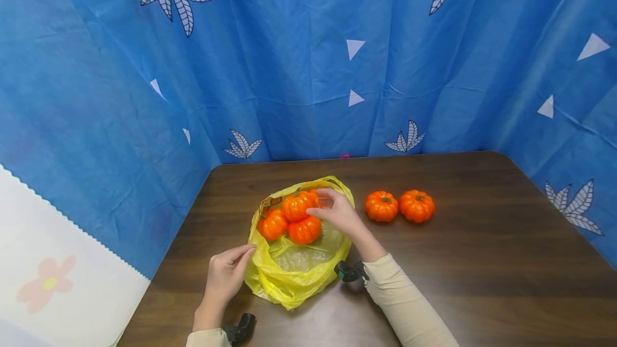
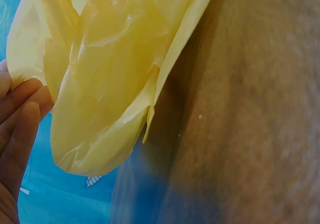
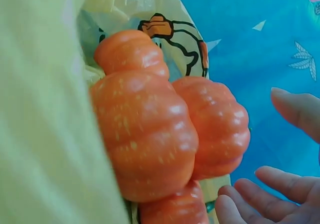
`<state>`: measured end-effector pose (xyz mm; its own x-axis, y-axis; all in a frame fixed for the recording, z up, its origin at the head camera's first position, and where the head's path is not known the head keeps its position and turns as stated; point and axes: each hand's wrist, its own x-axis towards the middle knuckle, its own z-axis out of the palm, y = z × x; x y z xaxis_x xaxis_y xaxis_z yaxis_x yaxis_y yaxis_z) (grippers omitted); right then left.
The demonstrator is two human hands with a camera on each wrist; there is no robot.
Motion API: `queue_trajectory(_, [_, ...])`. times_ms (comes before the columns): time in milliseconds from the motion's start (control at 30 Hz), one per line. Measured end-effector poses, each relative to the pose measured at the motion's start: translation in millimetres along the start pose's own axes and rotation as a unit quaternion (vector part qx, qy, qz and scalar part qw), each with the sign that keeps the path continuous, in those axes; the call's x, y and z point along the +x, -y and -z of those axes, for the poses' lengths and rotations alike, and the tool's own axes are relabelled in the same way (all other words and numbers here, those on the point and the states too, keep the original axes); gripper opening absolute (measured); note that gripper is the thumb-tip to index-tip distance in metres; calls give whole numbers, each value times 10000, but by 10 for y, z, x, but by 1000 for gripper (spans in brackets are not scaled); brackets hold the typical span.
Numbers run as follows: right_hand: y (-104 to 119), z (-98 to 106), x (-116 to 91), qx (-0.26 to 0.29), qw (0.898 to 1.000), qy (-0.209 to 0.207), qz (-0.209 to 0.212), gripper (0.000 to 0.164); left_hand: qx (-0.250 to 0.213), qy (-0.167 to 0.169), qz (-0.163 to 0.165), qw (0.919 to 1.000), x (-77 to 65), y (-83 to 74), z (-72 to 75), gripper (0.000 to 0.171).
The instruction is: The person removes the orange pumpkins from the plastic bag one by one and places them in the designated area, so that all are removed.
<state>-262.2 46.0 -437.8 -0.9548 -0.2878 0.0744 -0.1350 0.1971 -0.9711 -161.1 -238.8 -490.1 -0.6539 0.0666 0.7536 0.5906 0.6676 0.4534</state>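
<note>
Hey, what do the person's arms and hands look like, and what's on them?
The left hand and right hand are gloveless. The left sleeve and right sleeve are plain cream. Each wrist carries a black device; the right device shows a small green patch.

Left hand point(image 1: 226, 273) — fingertips pinched with thumb; right hand point(image 1: 341, 215) farther forward — thumb apart from fingers.
</note>
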Motion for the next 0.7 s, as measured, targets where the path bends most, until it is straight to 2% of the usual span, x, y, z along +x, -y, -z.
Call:
queue_trajectory(233, [16, -110, 39, 81, 9996, -251, -129, 66, 60, -74, -156, 9998, 4, -12, 14, 23])
queue_trajectory(500, [-41, -158, 74, 232, 9996, -167, -85, 62, -2, -74, -164, 9998, 8, -24, 12, 23])
queue_trajectory(700, [-59, -190, 83, 238, 9993, -282, -24, 63, 58, -73, -214, 9997, 16, -22, 12, 23])
